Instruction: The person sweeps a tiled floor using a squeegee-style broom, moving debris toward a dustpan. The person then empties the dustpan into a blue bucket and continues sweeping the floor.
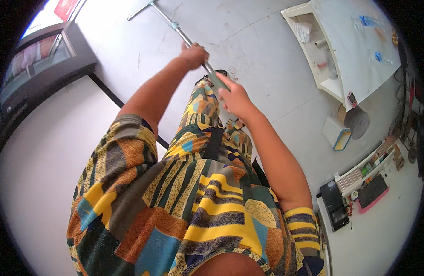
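Note:
A long metal pole [167,20] with a grey-green grip and a narrow crossbar head [138,11] reaches over the pale floor. My left hand [194,55] is closed around its bare metal shaft. Lower down, my right hand [235,96] grips the grey-green handle end [218,81]. The head lies at the upper left, away from my body; whether it touches the floor cannot be told. One of my feet, in a dark sandal, shows just beyond the pole between my hands.
A white table [360,45] with open shelving, plastic bottles and a small red device stands at the upper right. Near it are a round dark stool [356,123] and a white bin [336,134]. A dark-framed door [84,48] stands left; a rack and shelf hold items at lower right.

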Demonstrator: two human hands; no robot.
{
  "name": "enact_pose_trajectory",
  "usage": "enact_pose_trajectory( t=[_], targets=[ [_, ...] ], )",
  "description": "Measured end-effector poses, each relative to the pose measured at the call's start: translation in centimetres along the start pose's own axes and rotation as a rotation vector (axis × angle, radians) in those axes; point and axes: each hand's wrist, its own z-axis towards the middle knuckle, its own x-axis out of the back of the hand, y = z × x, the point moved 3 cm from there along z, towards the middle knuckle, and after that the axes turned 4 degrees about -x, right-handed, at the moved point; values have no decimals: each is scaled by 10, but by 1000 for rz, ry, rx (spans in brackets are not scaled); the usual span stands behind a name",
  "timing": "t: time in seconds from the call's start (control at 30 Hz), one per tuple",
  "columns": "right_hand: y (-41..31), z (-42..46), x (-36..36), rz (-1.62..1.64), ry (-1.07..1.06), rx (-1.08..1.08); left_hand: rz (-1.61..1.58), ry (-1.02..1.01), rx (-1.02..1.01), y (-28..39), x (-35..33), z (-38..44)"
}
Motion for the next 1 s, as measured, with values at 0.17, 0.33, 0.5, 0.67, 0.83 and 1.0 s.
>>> enact_pose_trajectory(
  t=[0.17, 0.33, 0.5, 0.67, 0.83, 1.0],
  targets=[
    [72, -55, 27, -1, 19, -120, -139, 7, -107, 78, -53, -11],
    [141, -104, 40, -10, 103, -217, -125, -35, -269, 155, -93, -28],
    [199, -165, 48, 31, 189, -300, -119, -178, -342, 240, -137, -42],
    [242, -231, 59, -66, 231, -243, -172, -209, -506, 320, -169, -66],
    [257, -254, 74, -136, 196, -69, -226, -366, -498, 338, -134, -80],
    [205, -183, 97, -284, 151, 68, -219, -156, -313, 268, -80, -46]
  ],
)
